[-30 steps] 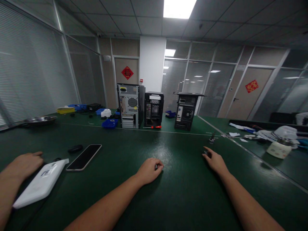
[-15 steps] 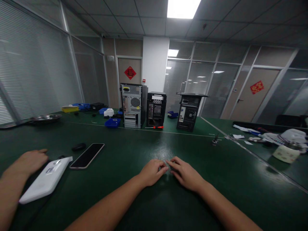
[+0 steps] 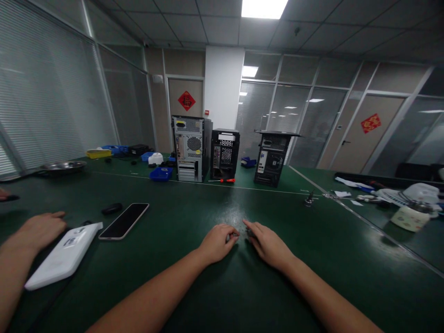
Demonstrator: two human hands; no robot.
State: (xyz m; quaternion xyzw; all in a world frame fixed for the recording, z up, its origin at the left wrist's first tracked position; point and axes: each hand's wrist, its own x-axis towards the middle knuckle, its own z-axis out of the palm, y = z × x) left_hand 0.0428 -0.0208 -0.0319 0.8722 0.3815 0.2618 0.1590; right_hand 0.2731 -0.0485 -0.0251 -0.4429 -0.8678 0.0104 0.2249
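Note:
My left hand rests on the green table with its fingers curled in and thumb against fingertips. A small greyish bit shows between them, too small to name. Just across a narrow gap lies my right hand, palm side down, its index finger stretched out and thumb lower. Something small and grey may lie under its fingertips; I cannot make it out. Farther off, between the computer cases, an orange-handled screwdriver lies on the table.
Three computer cases, a tall one, a black one and another, stand ahead. To the left are a phone, a black mouse, a white device and another person's hand. A jar stands right.
My hands have drawn slightly apart, and my left fingers curl tighter. Part of another hand with a dark item has appeared at the far left edge. The view has tilted slightly.

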